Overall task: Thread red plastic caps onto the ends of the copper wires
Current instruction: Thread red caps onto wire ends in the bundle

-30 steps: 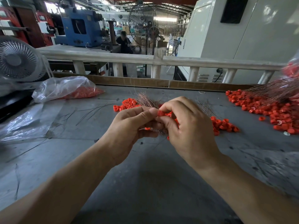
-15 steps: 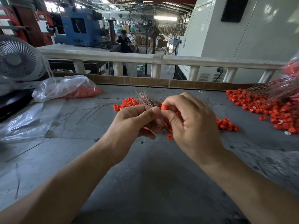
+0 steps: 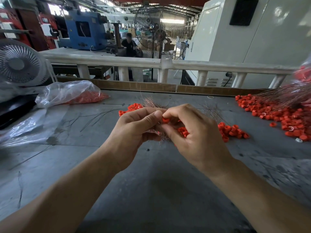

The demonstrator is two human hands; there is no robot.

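Head view: grey worktable [image 3: 151, 190]; right hand [image 3: 198, 140] pinches red cap [image 3: 165, 119], left hand [image 3: 133, 133] clasps copper wires [image 3: 152, 103]; white fan [image 3: 20, 63] at ten o'clock.

Grey worktable [image 3: 151, 190], scuffed and stained. White desk fan [image 3: 19, 63] at far left, clear plastic sheet [image 3: 25, 126] lying below it. Cardboard strip [image 3: 134, 85] along the table's back edge, white railing [image 3: 117, 61] just behind. Past the railing: blue machine [image 3: 84, 31] on the left, big pedestal fan [image 3: 156, 32] in the middle, large white cabinet [image 3: 252, 34] with a black vent [image 3: 243, 12] on the right. A person in dark clothes [image 3: 129, 45] sits between the blue machine and the pedestal fan
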